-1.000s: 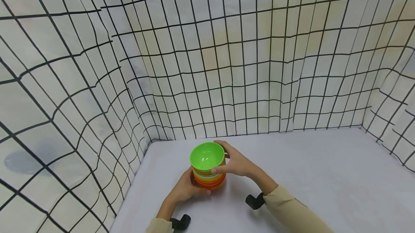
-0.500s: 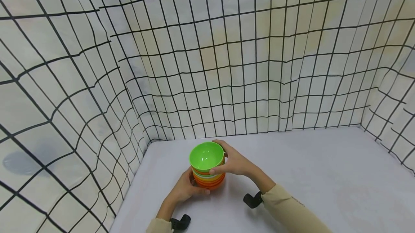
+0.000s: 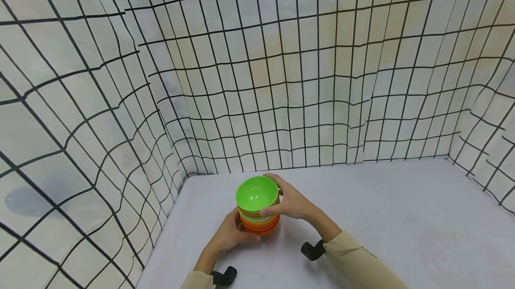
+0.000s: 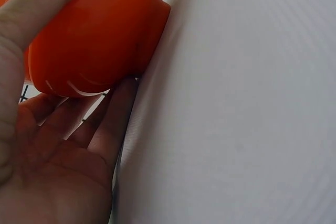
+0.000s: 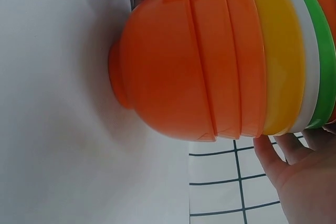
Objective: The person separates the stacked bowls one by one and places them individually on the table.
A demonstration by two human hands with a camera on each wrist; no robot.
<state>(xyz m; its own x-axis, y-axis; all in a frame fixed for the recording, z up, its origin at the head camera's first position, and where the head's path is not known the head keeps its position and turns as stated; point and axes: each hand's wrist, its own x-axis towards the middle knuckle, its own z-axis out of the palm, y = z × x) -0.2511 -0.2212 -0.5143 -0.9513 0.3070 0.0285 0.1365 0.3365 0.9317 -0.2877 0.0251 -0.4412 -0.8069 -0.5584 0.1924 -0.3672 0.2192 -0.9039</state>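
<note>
Stack of nested bowls [image 3: 259, 218], upright, with fingers curled round it from both sides: the left hand [image 3: 230, 233] grips the orange lower bowls [image 5: 168, 61] from the near left, while the right hand [image 3: 293, 202] clasps the upper bowls [image 5: 326, 56] from the right. A green bowl [image 3: 256, 193] sits on top. Everything stands on the left part of a white bench [image 3: 386, 217], before a black-gridded far wall [image 3: 257, 74].

Stacked bowls [image 3: 257, 203], base to top: three orange, one yellow, one white, one green, one orange, one green. Tabletop [image 3: 370, 208]: white. Wall covering [image 3: 293, 70]: white, black grid. Sleeves [image 3: 360, 257]: beige. Wrist cameras [image 3: 312, 251]: black.
</note>
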